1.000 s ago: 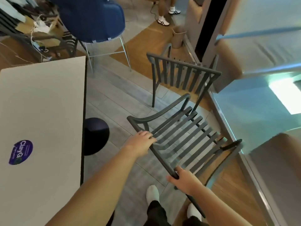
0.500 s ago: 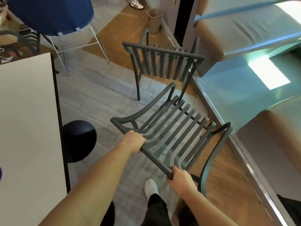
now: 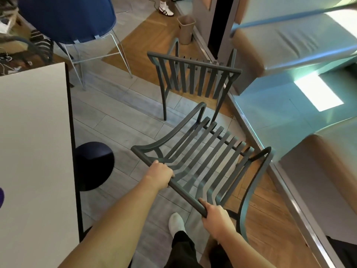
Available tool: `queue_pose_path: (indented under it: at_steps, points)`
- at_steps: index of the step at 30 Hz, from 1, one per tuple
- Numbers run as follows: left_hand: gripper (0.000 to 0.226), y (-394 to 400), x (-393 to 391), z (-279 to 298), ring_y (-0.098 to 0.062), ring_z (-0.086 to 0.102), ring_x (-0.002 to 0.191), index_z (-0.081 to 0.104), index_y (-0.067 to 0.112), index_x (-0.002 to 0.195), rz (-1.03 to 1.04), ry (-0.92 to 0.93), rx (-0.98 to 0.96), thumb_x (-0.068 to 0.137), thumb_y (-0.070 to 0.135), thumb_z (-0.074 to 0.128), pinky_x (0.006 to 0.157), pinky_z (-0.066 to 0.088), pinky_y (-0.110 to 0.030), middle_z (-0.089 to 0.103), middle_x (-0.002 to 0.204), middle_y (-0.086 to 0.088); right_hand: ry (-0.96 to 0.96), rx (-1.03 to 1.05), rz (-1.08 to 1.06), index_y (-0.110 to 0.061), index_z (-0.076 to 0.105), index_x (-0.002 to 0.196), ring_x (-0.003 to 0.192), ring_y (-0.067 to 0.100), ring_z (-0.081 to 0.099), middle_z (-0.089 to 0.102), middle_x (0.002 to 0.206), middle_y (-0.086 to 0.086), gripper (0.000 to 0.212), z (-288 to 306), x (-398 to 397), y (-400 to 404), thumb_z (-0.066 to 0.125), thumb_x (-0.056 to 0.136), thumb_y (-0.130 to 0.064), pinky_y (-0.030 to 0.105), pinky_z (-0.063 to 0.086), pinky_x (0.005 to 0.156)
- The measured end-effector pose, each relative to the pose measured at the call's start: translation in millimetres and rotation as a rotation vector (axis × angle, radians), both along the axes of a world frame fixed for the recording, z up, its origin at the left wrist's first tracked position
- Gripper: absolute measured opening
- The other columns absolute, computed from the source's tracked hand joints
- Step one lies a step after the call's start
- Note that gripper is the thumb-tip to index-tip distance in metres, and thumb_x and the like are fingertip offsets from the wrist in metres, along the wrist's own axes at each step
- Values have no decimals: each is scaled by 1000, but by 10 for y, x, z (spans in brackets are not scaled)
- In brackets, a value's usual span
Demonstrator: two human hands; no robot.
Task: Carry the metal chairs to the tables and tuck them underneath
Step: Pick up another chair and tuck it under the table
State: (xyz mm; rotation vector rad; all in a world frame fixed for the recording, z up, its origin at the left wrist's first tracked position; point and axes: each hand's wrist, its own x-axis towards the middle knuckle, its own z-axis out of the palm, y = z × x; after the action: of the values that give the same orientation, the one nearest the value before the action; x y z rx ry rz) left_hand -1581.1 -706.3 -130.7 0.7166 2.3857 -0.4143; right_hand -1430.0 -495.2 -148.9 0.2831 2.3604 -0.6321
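Barely started tbh: left hand (image 3: 159,176) and right hand (image 3: 216,217) fingers wrapped round near metal chair (image 3: 202,161) top rail, right of worktop (image 3: 34,151), untucked, second chair (image 3: 193,80) waiting farther off.

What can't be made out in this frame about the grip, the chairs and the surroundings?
- Head view: the held dark grey slatted metal chair shows no feet; its seat and the person's legs hide them, so whether it is lifted cannot be told.
- Fingertips of left hand and right hand curl under the top rail, hidden.
- White rectangular table: left and bottom edges cut it off.
- Second grey metal chair: its seat is hidden behind its backrest.
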Motion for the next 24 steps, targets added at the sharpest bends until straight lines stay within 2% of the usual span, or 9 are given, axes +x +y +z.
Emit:
queue_pose_path:
  at_steps: [8,15,19,24]
  points:
    - [40,400,531,-36,-28,53,130,62,33,141,128,-50,32,101,37,64,104,35,-39,69,130,-4,-11,75,108,-46,39,153,104,14,69,70,118,-6,66,75,202,566,53,97,-15,31,56,96]
    - [36,971,973,-40,-26,57,125,65,32,138,327,-62,46,102,33,62,105,36,-39,69,127,-2,3,134,290,-43,40,153,112,20,65,65,122,0,63,182,183,1311,42,100,-10,35,53,98]
    - [43,1302,1203,-107,-26,54,135,60,38,143,465,-65,24,100,40,64,106,35,-40,67,135,-2,13,147,435,-40,39,154,109,21,67,67,121,1,65,200,143,1695,43,98,-7,36,55,97]
    - [44,1727,1443,-173,-23,57,129,59,41,141,599,-59,35,98,49,62,101,34,-40,68,132,3,64,114,554,-41,45,149,103,23,69,71,115,2,60,162,85,2173,52,95,-17,39,59,89]
